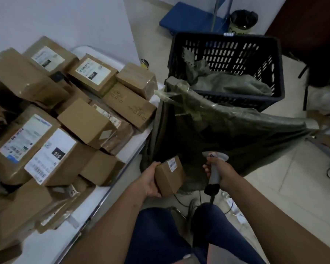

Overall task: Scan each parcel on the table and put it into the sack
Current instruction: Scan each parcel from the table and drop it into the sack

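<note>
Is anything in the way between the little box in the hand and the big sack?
Nothing visible. The left hand holds the box right at the sack mouth, which gapes open beyond it.

arms: both forearms bare, no sleeves reaching the wrists
wrists: no watch, band or bracelet visible on either
left hand (151, 181): bare, no glove, no ring visible
right hand (220, 171): bare, no glove; fingers too blurred to show detail
trousers (160, 237): dark blue, denim-like, covering both legs below and between the hands
trouser mark (187, 256): small pale patch at the lower edge, unclear whether a tear or a tag
</note>
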A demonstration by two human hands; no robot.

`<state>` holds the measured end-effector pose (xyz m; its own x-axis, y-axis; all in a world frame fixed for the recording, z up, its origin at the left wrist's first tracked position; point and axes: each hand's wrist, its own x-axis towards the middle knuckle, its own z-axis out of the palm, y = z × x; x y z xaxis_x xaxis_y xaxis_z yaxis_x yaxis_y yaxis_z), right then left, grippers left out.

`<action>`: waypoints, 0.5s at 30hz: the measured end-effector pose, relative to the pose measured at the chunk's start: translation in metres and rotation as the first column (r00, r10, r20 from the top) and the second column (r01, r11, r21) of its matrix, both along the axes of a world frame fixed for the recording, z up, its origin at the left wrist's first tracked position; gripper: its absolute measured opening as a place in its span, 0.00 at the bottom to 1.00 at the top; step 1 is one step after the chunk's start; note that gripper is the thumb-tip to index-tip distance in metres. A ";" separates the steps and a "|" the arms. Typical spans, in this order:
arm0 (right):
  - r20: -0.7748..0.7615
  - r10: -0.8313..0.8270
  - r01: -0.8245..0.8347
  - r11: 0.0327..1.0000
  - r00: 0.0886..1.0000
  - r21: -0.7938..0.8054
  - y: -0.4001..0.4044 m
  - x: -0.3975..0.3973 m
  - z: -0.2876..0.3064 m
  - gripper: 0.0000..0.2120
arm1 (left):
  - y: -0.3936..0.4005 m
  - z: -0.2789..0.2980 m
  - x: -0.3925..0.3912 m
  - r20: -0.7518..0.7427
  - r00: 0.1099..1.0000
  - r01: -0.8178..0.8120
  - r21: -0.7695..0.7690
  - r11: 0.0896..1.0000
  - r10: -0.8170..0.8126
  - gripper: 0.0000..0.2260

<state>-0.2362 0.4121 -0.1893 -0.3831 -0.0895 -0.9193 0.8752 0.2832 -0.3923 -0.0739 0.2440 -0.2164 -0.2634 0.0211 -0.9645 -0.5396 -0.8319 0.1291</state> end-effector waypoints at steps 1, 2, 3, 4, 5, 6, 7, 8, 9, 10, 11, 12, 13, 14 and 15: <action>0.017 0.002 -0.002 1.000 1.000 0.002 0.002 -0.003 -0.006 0.08 | 0.002 -0.013 -0.003 0.021 1.000 -0.009 0.004 1.000 0.009 0.23; 0.030 0.003 -0.003 1.000 1.000 -0.002 0.003 -0.005 -0.013 0.08 | 0.004 -0.025 -0.007 0.038 0.999 -0.022 0.009 1.000 0.022 0.24; 0.040 -0.001 0.001 1.000 0.999 -0.011 0.004 -0.008 -0.020 0.08 | 0.005 -0.038 -0.011 0.051 0.998 -0.040 0.014 0.999 0.039 0.25; 0.047 -0.005 0.005 1.000 0.999 -0.020 0.005 -0.011 -0.028 0.08 | 0.005 -0.050 -0.015 0.059 0.997 -0.056 0.022 0.998 0.055 0.26; 0.052 -0.007 0.009 1.000 0.999 -0.023 0.005 -0.014 -0.035 0.08 | 0.005 -0.061 -0.020 0.069 0.995 -0.076 0.030 0.997 0.073 0.26; 0.059 -0.012 0.014 1.000 0.998 -0.024 0.006 -0.017 -0.043 0.08 | 0.005 -0.072 -0.025 0.078 0.992 -0.102 0.039 0.994 0.099 0.26; 0.067 -0.019 0.020 1.000 0.998 -0.022 0.006 -0.019 -0.051 0.08 | 0.005 -0.083 -0.029 0.085 0.989 -0.128 0.045 0.991 0.123 0.26; 0.076 -0.023 0.025 0.999 0.997 -0.024 0.006 -0.021 -0.058 0.08 | 0.005 -0.094 -0.034 0.086 0.986 -0.150 0.047 0.988 0.145 0.27; 0.082 -0.026 0.028 0.999 0.996 -0.023 0.007 -0.023 -0.065 0.09 | 0.005 -0.103 -0.038 0.081 0.983 -0.171 0.043 0.984 0.167 0.28; 0.091 -0.031 0.033 0.999 0.995 -0.023 0.007 -0.025 -0.072 0.09 | 0.006 -0.113 -0.043 0.069 0.979 -0.195 0.032 0.980 0.192 0.29; 0.097 -0.035 0.036 0.999 0.995 -0.018 0.008 -0.026 -0.078 0.09 | 0.006 -0.121 -0.048 0.051 0.975 -0.218 0.013 0.976 0.217 0.30; 0.099 -0.037 0.039 0.999 0.994 -0.014 0.008 -0.027 -0.084 0.09 | 0.006 -0.127 -0.053 0.025 0.972 -0.234 -0.007 0.972 0.234 0.29; 0.099 -0.038 0.039 0.999 0.994 -0.009 0.009 -0.028 -0.089 0.09 | 0.006 -0.130 -0.059 0.001 0.970 -0.242 -0.026 0.970 0.242 0.27; 0.098 -0.037 0.038 0.999 0.994 -0.011 0.009 -0.029 -0.092 0.09 | 0.007 -0.132 -0.065 -0.019 0.970 -0.242 -0.041 0.969 0.242 0.25; 0.098 -0.036 0.037 0.999 0.995 -0.011 0.009 -0.029 -0.095 0.09 | 0.008 -0.133 -0.070 -0.030 0.972 -0.234 -0.050 0.971 0.233 0.22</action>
<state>-0.2651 0.4212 -0.2840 -0.2949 -0.0892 -0.9514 0.9191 0.2459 -0.3080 -0.1441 0.2521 -0.3492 -0.2776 -0.0944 -0.9560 -0.3278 -0.9261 0.1866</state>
